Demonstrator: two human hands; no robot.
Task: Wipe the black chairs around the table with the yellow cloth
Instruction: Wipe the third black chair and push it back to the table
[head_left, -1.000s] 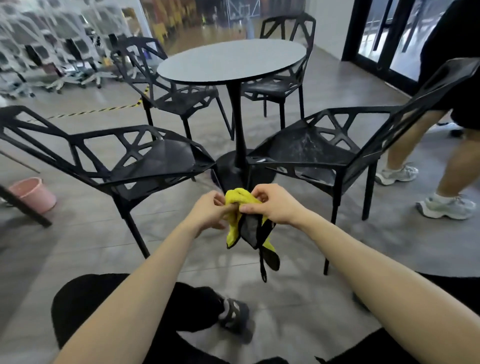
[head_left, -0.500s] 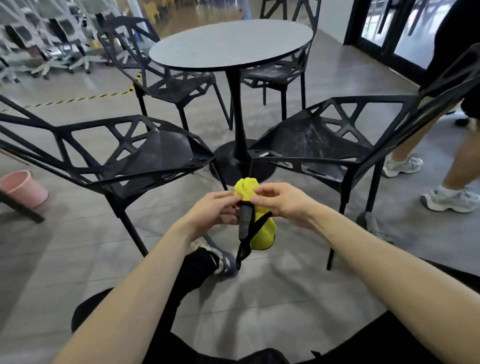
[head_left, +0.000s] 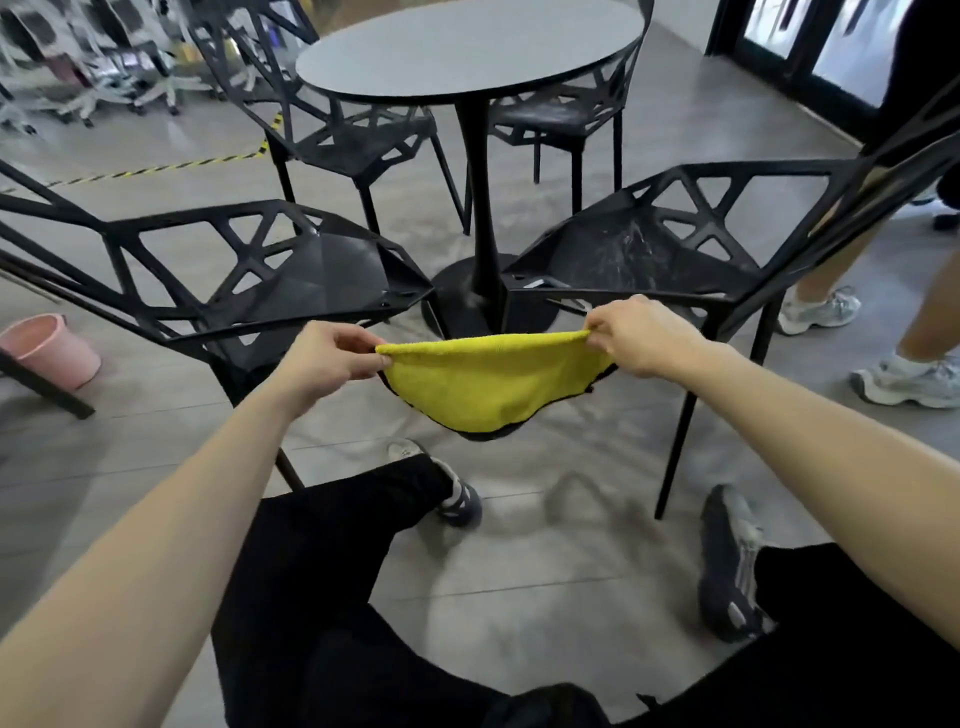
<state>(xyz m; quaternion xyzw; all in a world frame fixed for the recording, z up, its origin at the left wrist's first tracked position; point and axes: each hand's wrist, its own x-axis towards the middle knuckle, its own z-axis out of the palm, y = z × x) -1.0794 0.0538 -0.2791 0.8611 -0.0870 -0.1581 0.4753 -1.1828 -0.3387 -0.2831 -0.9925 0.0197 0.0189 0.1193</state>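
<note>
The yellow cloth (head_left: 493, 384) with a black edge hangs stretched between my hands above the floor. My left hand (head_left: 324, 364) pinches its left corner, my right hand (head_left: 636, 338) pinches its right corner. A black chair (head_left: 306, 275) with a clean-looking seat stands just beyond my left hand. Another black chair (head_left: 639, 249) with a dusty, streaked seat stands just beyond my right hand. Two more black chairs (head_left: 363, 145) (head_left: 566, 111) stand on the far side of the round grey table (head_left: 467, 47).
A pink bucket (head_left: 44, 351) sits on the floor at the left. Another person's legs and white sneakers (head_left: 909, 379) stand at the right, close behind the right chair. My own legs and shoes (head_left: 457, 493) are below. Office chairs crowd the far left.
The bunched cloth has been pulled open: my hands moved apart, stretching it wide between them. I have stepped closer to the chairs.
</note>
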